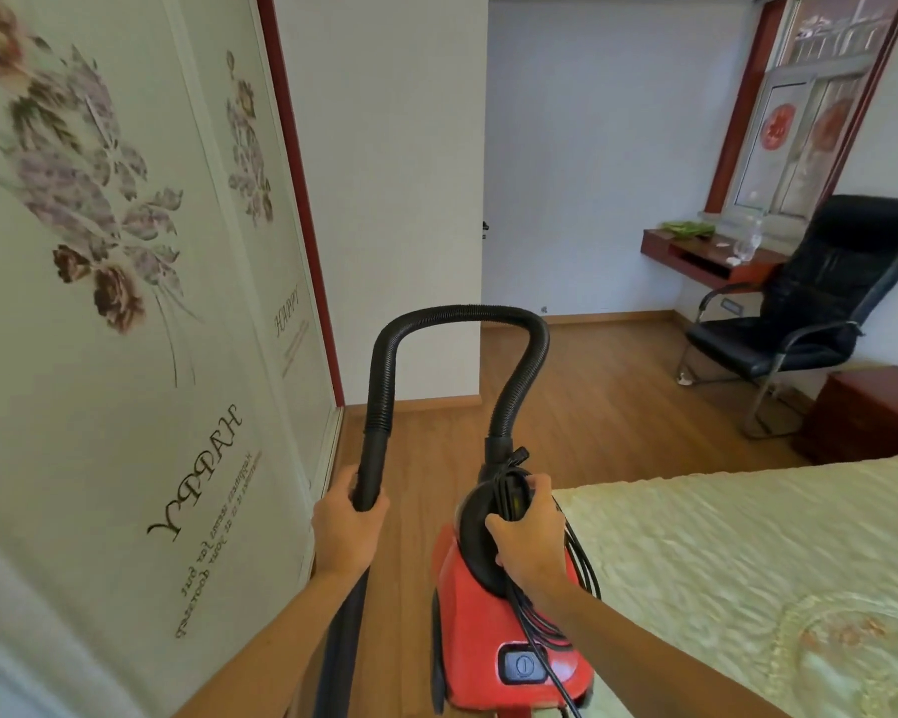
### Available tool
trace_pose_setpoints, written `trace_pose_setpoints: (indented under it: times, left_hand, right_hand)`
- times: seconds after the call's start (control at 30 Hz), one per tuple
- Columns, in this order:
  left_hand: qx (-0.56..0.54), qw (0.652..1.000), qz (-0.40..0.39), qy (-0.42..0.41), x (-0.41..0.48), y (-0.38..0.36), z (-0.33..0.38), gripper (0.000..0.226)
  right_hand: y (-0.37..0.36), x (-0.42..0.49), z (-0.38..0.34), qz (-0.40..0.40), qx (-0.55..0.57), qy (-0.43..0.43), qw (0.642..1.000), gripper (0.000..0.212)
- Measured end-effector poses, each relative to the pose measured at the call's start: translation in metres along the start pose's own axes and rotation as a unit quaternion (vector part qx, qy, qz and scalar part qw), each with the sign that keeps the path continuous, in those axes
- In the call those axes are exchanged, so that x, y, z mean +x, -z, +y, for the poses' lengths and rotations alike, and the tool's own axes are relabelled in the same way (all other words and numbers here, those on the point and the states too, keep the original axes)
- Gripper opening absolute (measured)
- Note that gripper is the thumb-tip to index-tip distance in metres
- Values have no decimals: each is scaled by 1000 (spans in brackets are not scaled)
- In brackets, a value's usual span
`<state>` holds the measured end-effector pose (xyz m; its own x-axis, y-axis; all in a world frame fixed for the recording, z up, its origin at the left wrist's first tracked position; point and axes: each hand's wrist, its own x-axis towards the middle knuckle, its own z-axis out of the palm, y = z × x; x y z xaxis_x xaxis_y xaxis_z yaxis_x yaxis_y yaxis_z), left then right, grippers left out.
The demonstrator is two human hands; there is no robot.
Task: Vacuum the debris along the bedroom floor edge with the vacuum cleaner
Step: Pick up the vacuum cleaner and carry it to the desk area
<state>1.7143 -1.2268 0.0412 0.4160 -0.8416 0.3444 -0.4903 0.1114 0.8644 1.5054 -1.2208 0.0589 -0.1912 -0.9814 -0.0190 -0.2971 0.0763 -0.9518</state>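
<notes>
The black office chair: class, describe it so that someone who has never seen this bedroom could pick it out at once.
Look to the far right of the room, below the red-framed window. There, on the wooden floor beside the wall-mounted red desk, stands the black office chair. It is the only black padded seat, high-backed, on a bent metal frame, unlike the red wooden nightstand next to it.

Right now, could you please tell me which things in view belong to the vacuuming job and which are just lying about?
For the job: red canister vacuum cleaner, black ribbed hose, black power cord, brown wooden floor.

Lying about: black leather chair, red wall-mounted desk, clear plastic bottle, dark red nightstand.
</notes>
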Motion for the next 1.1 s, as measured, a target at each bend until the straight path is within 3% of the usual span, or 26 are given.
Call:
trace_pose_setpoints:
  times: [0.37,0.7,0.93,1.1]
  left_hand:
    - [-23,998,50,21,109,-70,-4,34]
    - [-27,999,18,36,212,-133,-50,27]
    - [-25,998,-53,34,321,-179,-82,28]
    - [-25,997,-62,38,398,-204,-97,30]
  right_hand:
    - [-18,139,-26,-22,-8,32,999,43]
    - [-57,244,-18,-18,-27,-13,999,40]
    - [-102,352,-25,19,-31,-44,998,39]
    - [-133,427,-41,38,-32,-34,998,37]
